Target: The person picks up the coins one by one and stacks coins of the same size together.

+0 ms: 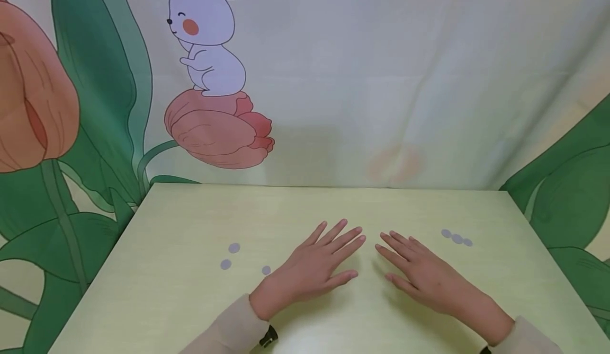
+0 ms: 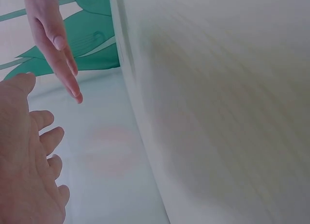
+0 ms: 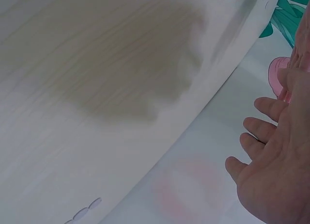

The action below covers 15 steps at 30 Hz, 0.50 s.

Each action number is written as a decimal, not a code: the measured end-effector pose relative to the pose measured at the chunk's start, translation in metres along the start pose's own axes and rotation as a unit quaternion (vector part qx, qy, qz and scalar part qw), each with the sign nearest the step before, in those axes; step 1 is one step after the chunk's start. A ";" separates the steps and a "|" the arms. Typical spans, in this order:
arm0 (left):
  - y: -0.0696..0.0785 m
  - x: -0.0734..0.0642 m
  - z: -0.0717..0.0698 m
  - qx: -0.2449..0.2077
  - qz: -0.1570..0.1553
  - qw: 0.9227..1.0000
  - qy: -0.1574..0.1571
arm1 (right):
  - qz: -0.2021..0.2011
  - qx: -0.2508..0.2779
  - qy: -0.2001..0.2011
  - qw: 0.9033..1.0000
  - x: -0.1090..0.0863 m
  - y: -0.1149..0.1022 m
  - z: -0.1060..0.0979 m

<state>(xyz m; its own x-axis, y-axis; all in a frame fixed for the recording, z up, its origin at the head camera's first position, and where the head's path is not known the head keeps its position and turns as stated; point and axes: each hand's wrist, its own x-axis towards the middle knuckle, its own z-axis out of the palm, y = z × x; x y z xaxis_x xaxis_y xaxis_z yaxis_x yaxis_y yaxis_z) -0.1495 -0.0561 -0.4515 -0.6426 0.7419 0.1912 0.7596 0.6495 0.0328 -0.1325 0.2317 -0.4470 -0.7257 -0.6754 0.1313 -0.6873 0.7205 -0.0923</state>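
My left hand (image 1: 312, 269) hovers palm down over the pale table with its fingers spread and straight, holding nothing. Across from it, my right hand (image 1: 431, 280) also stays raised, fingers stretched toward the left hand and nothing in its grasp. Three small grey-lilac discs lie apart to the left: an upper disc (image 1: 234, 248), a lower disc (image 1: 226, 264) and one disc (image 1: 266, 270) close beside the left wrist. Beyond the right hand, a row of three similar discs (image 1: 457, 239) lies end to end. In the right wrist view that row (image 3: 83, 214) shows at the bottom edge.
The light wood-grain table (image 1: 157, 301) ends at a white cloth backdrop (image 1: 343, 78) printed with a rabbit (image 1: 209, 41), tulips and green leaves. Both hands cast soft shadows on the tabletop. Beige sleeves (image 1: 229, 325) cover the forearms, with a dark strap (image 1: 269, 337) at the left wrist.
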 end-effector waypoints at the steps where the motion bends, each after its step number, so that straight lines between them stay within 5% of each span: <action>1: 0.001 0.002 0.000 0.000 0.001 1.000 0.001 | 0.001 0.000 0.000 1.000 0.000 0.001 -0.001; 15: 0.015 0.027 -0.004 -0.016 -0.002 1.000 0.016 | 0.013 -0.018 0.010 1.000 -0.010 0.012 -0.007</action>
<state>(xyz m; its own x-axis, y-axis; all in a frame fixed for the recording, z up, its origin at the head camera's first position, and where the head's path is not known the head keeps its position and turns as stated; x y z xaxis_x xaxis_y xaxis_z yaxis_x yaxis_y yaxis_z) -0.1553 -0.0270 -0.4414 -0.6425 0.7332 0.2228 0.7602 0.6464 0.0652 -0.1334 0.2482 -0.4428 -0.7427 -0.6526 0.1500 -0.6658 0.7436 -0.0613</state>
